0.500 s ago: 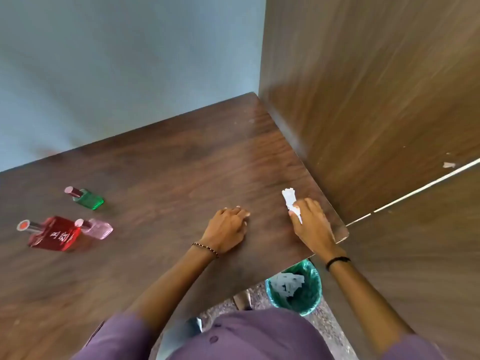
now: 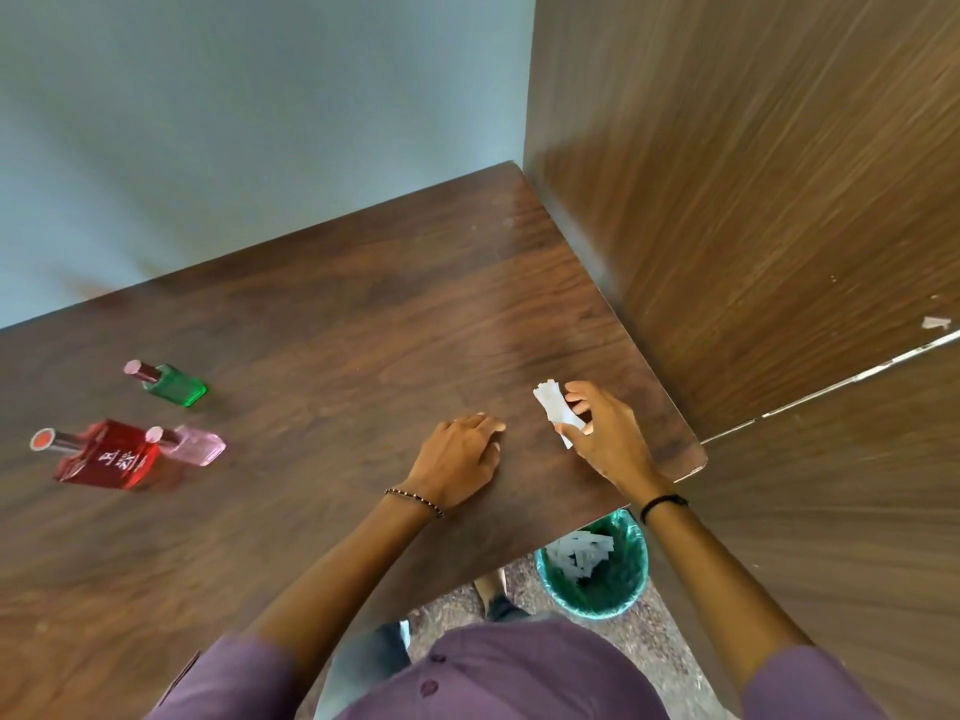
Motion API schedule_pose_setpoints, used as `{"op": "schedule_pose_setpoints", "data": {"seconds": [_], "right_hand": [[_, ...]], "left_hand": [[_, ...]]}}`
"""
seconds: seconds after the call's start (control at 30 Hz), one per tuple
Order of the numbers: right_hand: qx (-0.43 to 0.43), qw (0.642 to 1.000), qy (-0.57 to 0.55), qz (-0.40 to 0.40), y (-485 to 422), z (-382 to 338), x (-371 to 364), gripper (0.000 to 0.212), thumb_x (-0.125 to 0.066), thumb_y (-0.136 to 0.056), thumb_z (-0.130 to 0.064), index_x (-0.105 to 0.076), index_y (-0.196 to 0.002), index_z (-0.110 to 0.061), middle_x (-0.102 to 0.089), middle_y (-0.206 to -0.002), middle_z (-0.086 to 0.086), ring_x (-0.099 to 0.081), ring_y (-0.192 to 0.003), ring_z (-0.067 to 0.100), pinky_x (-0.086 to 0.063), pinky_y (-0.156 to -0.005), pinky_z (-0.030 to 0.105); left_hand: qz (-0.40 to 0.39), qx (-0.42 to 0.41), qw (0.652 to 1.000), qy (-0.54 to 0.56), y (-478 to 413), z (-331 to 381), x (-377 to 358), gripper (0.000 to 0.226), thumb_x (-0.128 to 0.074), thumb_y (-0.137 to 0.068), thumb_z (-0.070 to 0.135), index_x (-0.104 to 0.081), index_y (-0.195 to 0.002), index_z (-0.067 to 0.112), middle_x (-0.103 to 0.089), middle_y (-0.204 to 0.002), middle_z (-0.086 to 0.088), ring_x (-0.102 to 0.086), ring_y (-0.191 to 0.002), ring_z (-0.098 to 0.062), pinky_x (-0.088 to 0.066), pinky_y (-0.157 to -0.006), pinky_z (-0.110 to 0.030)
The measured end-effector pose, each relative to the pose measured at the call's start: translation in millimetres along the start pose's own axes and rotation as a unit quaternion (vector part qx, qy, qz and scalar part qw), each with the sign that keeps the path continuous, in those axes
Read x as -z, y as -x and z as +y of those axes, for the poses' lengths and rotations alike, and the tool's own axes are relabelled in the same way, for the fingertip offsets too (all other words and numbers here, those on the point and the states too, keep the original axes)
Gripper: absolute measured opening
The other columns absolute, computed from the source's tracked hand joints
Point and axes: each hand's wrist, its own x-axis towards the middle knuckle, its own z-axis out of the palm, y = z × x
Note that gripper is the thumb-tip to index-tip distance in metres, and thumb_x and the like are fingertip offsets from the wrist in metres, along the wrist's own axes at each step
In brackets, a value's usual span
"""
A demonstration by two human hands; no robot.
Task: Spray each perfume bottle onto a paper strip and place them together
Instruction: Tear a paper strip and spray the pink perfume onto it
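Observation:
Three perfume bottles stand at the left of the dark wooden table (image 2: 322, 314): a green bottle (image 2: 174, 384) farthest back, a red bottle (image 2: 106, 454) with white lettering, and a pink bottle (image 2: 195, 445) touching its right side. My right hand (image 2: 605, 433) holds a small bunch of white paper strips (image 2: 556, 413) near the table's right front corner. My left hand (image 2: 462, 457) rests on the table beside it, fingers curled, holding nothing.
A wooden cabinet wall (image 2: 753, 174) rises along the table's right side. A green waste bin (image 2: 597, 569) with discarded paper strips stands on the floor below the table's front corner. A pale blue wall (image 2: 234, 122) is behind the table.
My right hand has lifted slightly and its fingers have spread around the paper strips. My left hand stays in place on the table.

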Motion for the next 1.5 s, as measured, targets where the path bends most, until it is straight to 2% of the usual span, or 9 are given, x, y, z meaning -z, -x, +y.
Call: {"op": "schedule_pose_setpoints", "data": {"seconds": [0.13, 0.33, 0.67, 0.8, 0.93, 1.03, 1.23, 1.37, 1.5], "right_hand": [[0.020, 0.999, 0.030, -0.016, 5.3, -3.4, -11.6, 0.033, -0.077, -0.091, -0.020, -0.066, -0.121, -0.012, -0.070, -0.116, 0.005, -0.065, -0.101, 0.024, -0.051, -0.076, 0.030], [0.042, 0.998, 0.046, 0.006, 2.3, -5.4, -12.0, 0.023, -0.071, -0.094, -0.018, -0.071, -0.116, -0.009, -0.074, -0.111, 0.008, -0.069, -0.095, 0.027, -0.045, -0.074, 0.026], [0.032, 0.999, -0.012, -0.035, 4.1, -3.0, -16.1, 0.028, -0.078, -0.089, -0.006, -0.071, -0.116, -0.003, -0.069, -0.116, 0.011, -0.071, -0.095, 0.026, -0.060, -0.079, 0.028], [0.040, 0.993, -0.012, -0.108, 5.8, 0.4, -17.0, 0.058, -0.089, -0.079, -0.017, -0.064, -0.130, -0.006, -0.057, -0.123, 0.005, -0.065, -0.097, 0.019, -0.060, -0.081, 0.029], [0.056, 0.993, 0.026, -0.096, 0.5, -0.3, -18.3, 0.054, -0.086, -0.082, -0.016, -0.065, -0.130, -0.003, -0.059, -0.121, 0.008, -0.063, -0.094, 0.017, -0.057, -0.077, 0.023], [0.069, 0.994, 0.037, -0.078, -3.7, -1.8, -16.8, 0.040, -0.084, -0.084, -0.013, -0.071, -0.120, -0.001, -0.063, -0.114, 0.012, -0.066, -0.086, 0.021, -0.061, -0.075, 0.030], [0.091, 0.993, 0.052, -0.047, -4.2, -5.8, -20.1, 0.021, -0.074, -0.091, -0.009, -0.075, -0.109, 0.002, -0.067, -0.103, 0.013, -0.063, -0.076, 0.018, -0.052, -0.070, 0.023], [0.080, 0.994, 0.076, -0.026, -1.1, -8.3, -22.5, 0.021, -0.066, -0.097, -0.015, -0.073, -0.112, -0.001, -0.069, -0.106, 0.012, -0.069, -0.085, 0.028, -0.058, -0.078, 0.042], [0.059, 0.994, 0.090, 0.002, 3.6, -16.1, -27.0, 0.020, -0.061, -0.099, -0.015, -0.071, -0.114, -0.005, -0.069, -0.106, 0.011, -0.069, -0.086, 0.031, -0.058, -0.077, 0.046]], "left_hand": [[-0.019, 0.002, 1.000, -0.003, 1.8, -1.8, -1.8, 0.040, -0.045, -0.100, 0.024, -0.051, -0.138, 0.016, -0.055, -0.143, -0.004, -0.049, -0.133, -0.024, -0.038, -0.104, -0.036], [-0.059, -0.043, 0.997, -0.040, -3.1, 0.2, -5.4, 0.053, -0.043, -0.099, 0.026, -0.036, -0.151, 0.019, -0.032, -0.161, 0.001, -0.030, -0.148, -0.019, -0.028, -0.114, -0.037], [-0.108, -0.095, 0.988, -0.055, -6.6, 4.8, -21.8, 0.063, -0.043, -0.100, 0.030, -0.018, -0.157, 0.022, -0.011, -0.167, 0.004, -0.011, -0.154, -0.014, -0.023, -0.119, -0.041], [-0.102, -0.075, 0.992, -0.013, -3.8, 2.6, -20.8, 0.066, -0.043, -0.099, 0.024, -0.013, -0.157, 0.016, -0.024, -0.164, -0.006, -0.030, -0.148, -0.025, -0.024, -0.118, -0.039], [-0.107, -0.041, 0.993, 0.037, -8.0, 4.1, -16.1, 0.069, -0.043, -0.097, 0.017, -0.008, -0.156, 0.010, -0.046, -0.153, -0.008, -0.058, -0.122, -0.033, -0.031, -0.113, -0.038], [-0.106, -0.045, 0.992, 0.044, -9.6, 4.2, -14.4, 0.069, -0.044, -0.096, 0.013, -0.008, -0.156, 0.009, -0.043, -0.155, -0.001, -0.059, -0.117, -0.034, -0.033, -0.108, -0.038], [-0.105, -0.046, 0.992, 0.043, -7.9, 0.5, -17.6, 0.069, -0.044, -0.094, 0.014, -0.012, -0.155, 0.011, -0.044, -0.154, 0.003, -0.059, -0.117, -0.037, -0.032, -0.110, -0.037], [-0.104, -0.055, 0.993, 0.026, -5.9, 1.8, -18.9, 0.068, -0.045, -0.095, 0.017, -0.014, -0.155, 0.012, -0.044, -0.155, 0.001, -0.060, -0.118, -0.035, -0.036, -0.109, -0.042], [-0.078, -0.082, 0.993, -0.035, -3.5, 4.4, -18.0, 0.063, -0.044, -0.095, 0.016, -0.022, -0.154, 0.016, -0.050, -0.149, -0.010, -0.059, -0.118, -0.034, -0.042, -0.099, -0.041]]}}
